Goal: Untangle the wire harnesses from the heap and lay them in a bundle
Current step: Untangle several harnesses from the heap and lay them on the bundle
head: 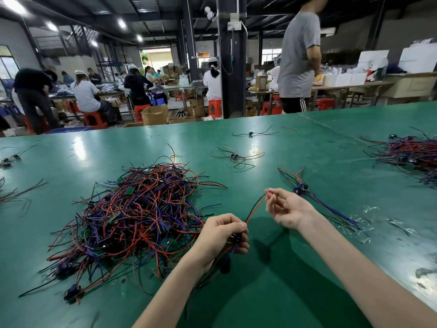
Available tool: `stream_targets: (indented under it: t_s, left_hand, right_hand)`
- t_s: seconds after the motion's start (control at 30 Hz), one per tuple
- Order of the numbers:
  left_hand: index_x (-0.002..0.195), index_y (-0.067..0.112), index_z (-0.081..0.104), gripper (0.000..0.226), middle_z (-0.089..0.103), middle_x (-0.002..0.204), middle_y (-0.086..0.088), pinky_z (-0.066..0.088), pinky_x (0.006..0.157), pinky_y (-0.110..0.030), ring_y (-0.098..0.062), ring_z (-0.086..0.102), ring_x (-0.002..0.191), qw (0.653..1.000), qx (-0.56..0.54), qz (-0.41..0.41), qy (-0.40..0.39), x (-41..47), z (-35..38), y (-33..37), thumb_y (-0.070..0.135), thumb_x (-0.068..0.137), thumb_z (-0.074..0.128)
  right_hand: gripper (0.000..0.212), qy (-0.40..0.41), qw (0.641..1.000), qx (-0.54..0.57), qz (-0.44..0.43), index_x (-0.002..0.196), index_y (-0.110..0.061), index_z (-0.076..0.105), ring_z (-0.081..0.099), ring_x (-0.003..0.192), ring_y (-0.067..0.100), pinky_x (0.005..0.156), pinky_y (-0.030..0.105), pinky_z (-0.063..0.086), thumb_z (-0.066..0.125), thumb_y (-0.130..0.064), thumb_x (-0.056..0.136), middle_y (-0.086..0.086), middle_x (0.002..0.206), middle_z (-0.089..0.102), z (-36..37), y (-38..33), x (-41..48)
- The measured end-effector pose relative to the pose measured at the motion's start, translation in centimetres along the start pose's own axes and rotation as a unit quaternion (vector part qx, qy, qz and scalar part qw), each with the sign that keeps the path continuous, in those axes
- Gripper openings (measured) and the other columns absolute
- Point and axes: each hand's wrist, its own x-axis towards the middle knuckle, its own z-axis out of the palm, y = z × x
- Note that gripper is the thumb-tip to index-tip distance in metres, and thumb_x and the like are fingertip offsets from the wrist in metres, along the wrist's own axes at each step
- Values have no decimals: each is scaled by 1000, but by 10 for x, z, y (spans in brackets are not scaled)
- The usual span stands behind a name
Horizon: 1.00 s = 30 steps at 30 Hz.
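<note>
A big tangled heap of red, blue and black wire harnesses (139, 214) lies on the green table (272, 292), left of centre. My left hand (223, 235) grips the dark connector end of one harness just right of the heap, with loose wires hanging below it. My right hand (287, 208) pinches the far ends of that harness's red and black wires (256, 208), which stretch taut between the two hands above the table. A small laid-out bundle of harnesses (305, 189) lies just behind my right hand.
Two single harnesses (236, 156) (251, 133) lie farther back on the table. Another large pile (411, 157) sits at the right edge, loose wires (9, 159) at the left. Scraps of clear plastic (361, 223) lie at right. A person (299, 55) stands beyond the table's far edge.
</note>
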Motion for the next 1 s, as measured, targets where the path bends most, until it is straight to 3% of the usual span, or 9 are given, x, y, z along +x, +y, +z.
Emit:
stream_targets:
  t_s: [0.1, 0.17, 0.23, 0.33, 0.47, 0.8, 0.83, 0.87, 1.0]
  left_hand:
    - [68, 2, 58, 21, 58, 54, -9, 50, 45, -24, -18, 57, 45, 1000, -1, 4, -8, 0, 0, 1, 0, 89, 57]
    - [70, 2, 57, 19, 58, 54, -9, 50, 45, -24, -18, 57, 45, 1000, -1, 6, -10, -1, 0, 2, -1, 89, 56]
    - [70, 2, 57, 19, 58, 55, -9, 50, 45, -24, -18, 58, 46, 1000, -2, 9, -13, -2, 0, 3, -1, 89, 56]
    - [71, 2, 58, 19, 58, 56, -9, 50, 47, -24, -18, 58, 47, 1000, -10, 14, -15, -3, -1, 4, 0, 89, 57]
    - [70, 2, 58, 19, 57, 57, -9, 50, 47, -24, -18, 57, 46, 998, -57, 7, -18, -3, -2, 7, -1, 88, 55]
    - [70, 4, 57, 19, 55, 55, -6, 46, 43, -20, -15, 54, 44, 991, -126, -26, -32, -2, -6, 11, 1, 88, 52]
    - [69, 4, 57, 20, 55, 55, -6, 46, 43, -19, -14, 54, 44, 991, -131, -27, -29, -2, -7, 12, 1, 88, 51]
    - [69, 4, 57, 20, 55, 55, -5, 45, 42, -19, -14, 53, 43, 990, -133, -25, -27, -2, -9, 13, 1, 88, 51]
    - [69, 3, 57, 20, 55, 54, -6, 46, 42, -19, -14, 53, 43, 994, -104, -12, -14, -3, -13, 15, 0, 87, 52]
  right_hand:
    - [31, 2, 1000, -5, -17, 62, 7, 61, 52, 33, 10, 34, 17, 46, 55, -3, 91, 9, 46, 55, 0, 0, 1]
    - [27, 15, 989, -97, -108, 65, 6, 60, 50, 33, 6, 36, 16, 47, 56, -3, 91, 6, 45, 54, 1, 2, 4]
    - [25, 21, 945, -218, -242, 65, 2, 62, 48, 35, 6, 39, 18, 47, 60, -4, 90, 6, 50, 56, 0, 4, 7]
    - [26, 40, 791, -444, -419, 64, -6, 65, 53, 44, 14, 48, 24, 48, 63, -12, 89, 6, 57, 58, -7, 8, 11]
    - [20, 43, 482, -606, -631, 68, 1, 62, 52, 57, 26, 59, 32, 40, 67, -7, 86, 9, 66, 59, -15, 11, 11]
    - [16, 16, 276, -624, -731, 72, -2, 64, 55, 57, 26, 51, 35, 47, 66, -8, 86, 8, 65, 56, -20, 9, 15]
    - [15, 16, 287, -622, -728, 72, -3, 65, 55, 56, 25, 51, 34, 47, 67, -9, 86, 7, 65, 58, -19, 10, 15]
    - [16, 21, 330, -613, -717, 71, -4, 66, 54, 55, 22, 53, 33, 45, 68, -9, 85, 6, 64, 59, -18, 11, 15]
    - [30, 40, 672, -512, -533, 58, -15, 65, 41, 39, 3, 44, 17, 34, 67, -23, 87, -8, 48, 58, -14, 9, 13]
